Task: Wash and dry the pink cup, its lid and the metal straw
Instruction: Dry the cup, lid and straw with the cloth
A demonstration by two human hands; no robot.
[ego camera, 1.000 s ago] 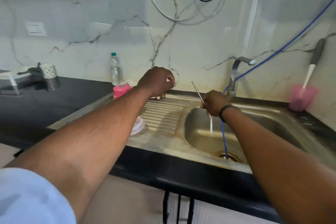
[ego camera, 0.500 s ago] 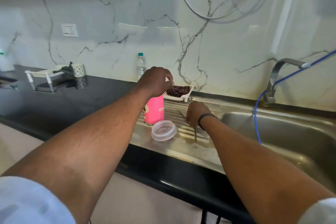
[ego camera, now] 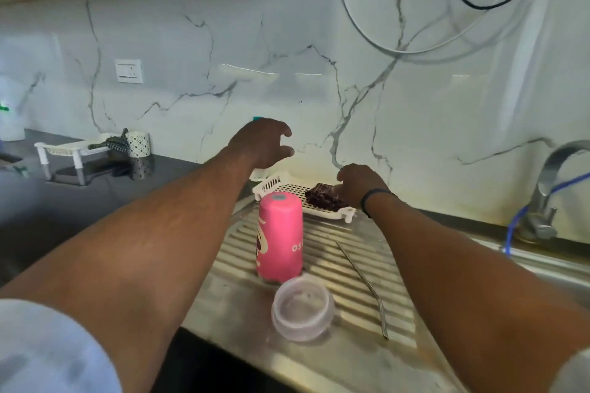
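The pink cup (ego camera: 281, 239) stands upside down on the ribbed steel drainboard (ego camera: 322, 252). Its clear lid (ego camera: 301, 309) lies just in front of it. The metal straw (ego camera: 360, 277) lies flat on the ribs to the cup's right. My left hand (ego camera: 261, 143) hovers above and behind the cup with loosely spread fingers and holds nothing. My right hand (ego camera: 360, 185) reaches onto a dark cloth (ego camera: 322, 198) in a white slotted tray (ego camera: 271, 185) by the wall. Its fingertips are hidden behind the hand.
A steel tap (ego camera: 549, 182) with a blue hose (ego camera: 514, 223) stands at the right, above the sink basin (ego camera: 558, 268). A bottle's teal cap (ego camera: 257, 118) peeks out behind my left hand. A white rack (ego camera: 64, 150) and patterned cup (ego camera: 138, 143) sit on the black counter.
My right hand has laid the straw on the drainboard and moved to the dark cloth. My left hand has let go of the cup and risen. The view has swung left from the sink.
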